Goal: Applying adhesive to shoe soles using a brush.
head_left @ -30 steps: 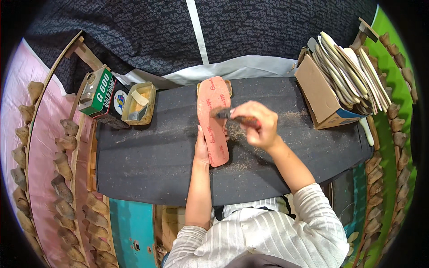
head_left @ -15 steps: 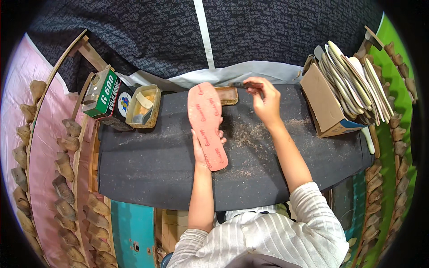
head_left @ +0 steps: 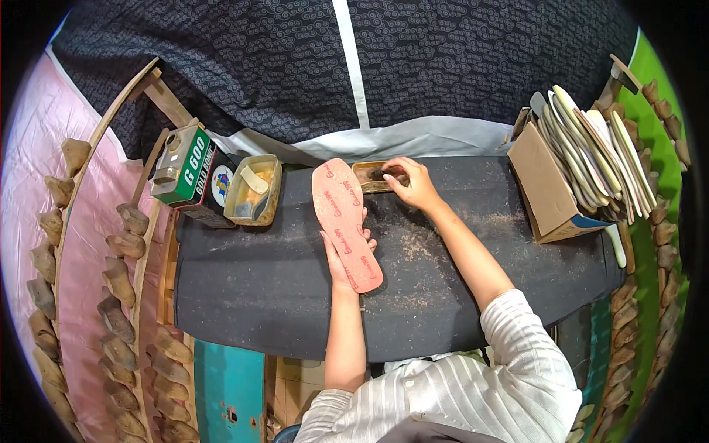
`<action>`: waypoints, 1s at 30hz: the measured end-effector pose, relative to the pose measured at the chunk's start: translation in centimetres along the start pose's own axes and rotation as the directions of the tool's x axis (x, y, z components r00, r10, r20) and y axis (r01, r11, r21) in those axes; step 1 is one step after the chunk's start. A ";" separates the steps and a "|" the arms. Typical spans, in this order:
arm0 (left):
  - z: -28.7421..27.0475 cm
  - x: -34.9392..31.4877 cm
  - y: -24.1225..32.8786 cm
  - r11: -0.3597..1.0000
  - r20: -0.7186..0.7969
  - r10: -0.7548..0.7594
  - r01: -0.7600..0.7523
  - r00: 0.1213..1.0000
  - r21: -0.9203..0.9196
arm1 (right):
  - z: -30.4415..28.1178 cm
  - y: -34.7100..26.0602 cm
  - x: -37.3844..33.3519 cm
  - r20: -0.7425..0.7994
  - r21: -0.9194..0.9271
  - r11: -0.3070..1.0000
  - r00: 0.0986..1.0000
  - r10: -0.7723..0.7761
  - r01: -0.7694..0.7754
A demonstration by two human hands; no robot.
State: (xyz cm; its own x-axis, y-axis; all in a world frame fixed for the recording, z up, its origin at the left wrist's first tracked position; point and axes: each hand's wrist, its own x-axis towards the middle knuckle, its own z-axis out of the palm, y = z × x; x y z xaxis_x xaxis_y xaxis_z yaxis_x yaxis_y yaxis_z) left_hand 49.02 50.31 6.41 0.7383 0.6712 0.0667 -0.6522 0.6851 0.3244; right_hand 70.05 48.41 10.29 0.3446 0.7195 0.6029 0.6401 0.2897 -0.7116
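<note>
My left hand (head_left: 337, 258) grips a pink shoe insole (head_left: 343, 221) with red printing, its fingers showing at the right edge and thumb at the left. The insole stands nearly upright in the view, its broad face toward me. At the far middle of the table, my right hand (head_left: 415, 184) pinches a small dark brush-like tool (head_left: 380, 176). Its dark end reaches into a shallow rectangular tray (head_left: 367, 189), just right of the insole's top. Part of the tool is hidden by my fingers, and the insole's edge stands beside the tray.
On the left stand a green and black metal can (head_left: 193, 177) and a yellowish tub (head_left: 269, 210) with scrapers. A cardboard box (head_left: 543, 188) on the right is packed with sole-shaped pieces (head_left: 583, 159). Wooden shoe lasts (head_left: 117, 317) line racks at both sides. Shavings are scattered on the dark table (head_left: 295, 303).
My right hand has moved left and down, bringing the dark tool into the tray. My left hand still holds the insole, tilted slightly more. The whole view has shifted a little.
</note>
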 end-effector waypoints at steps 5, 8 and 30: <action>0.3 -0.1 0.1 0.999 -0.053 0.004 -0.001 0.999 0.052 | -1.2 1.6 -1.3 -0.053 0.014 0.977 0.976 0.213 -0.212; 0.4 -0.1 0.1 0.998 -0.051 -0.004 0.007 0.999 0.070 | -1.5 2.6 -1.8 -0.102 0.057 0.973 0.969 0.226 -0.222; 3.2 -2.2 -2.0 0.973 0.065 -0.063 0.047 0.996 0.227 | -4.7 -9.5 -12.1 -0.176 0.096 0.981 0.967 0.182 -0.167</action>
State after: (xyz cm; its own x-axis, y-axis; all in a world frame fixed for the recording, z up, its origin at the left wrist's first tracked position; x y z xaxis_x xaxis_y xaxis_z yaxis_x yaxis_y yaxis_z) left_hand 49.24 46.56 8.66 0.7874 0.6071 0.1070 -0.5610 0.6336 0.5328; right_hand 63.03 33.95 11.46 0.5705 0.6379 0.5173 0.5045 0.2248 -0.8336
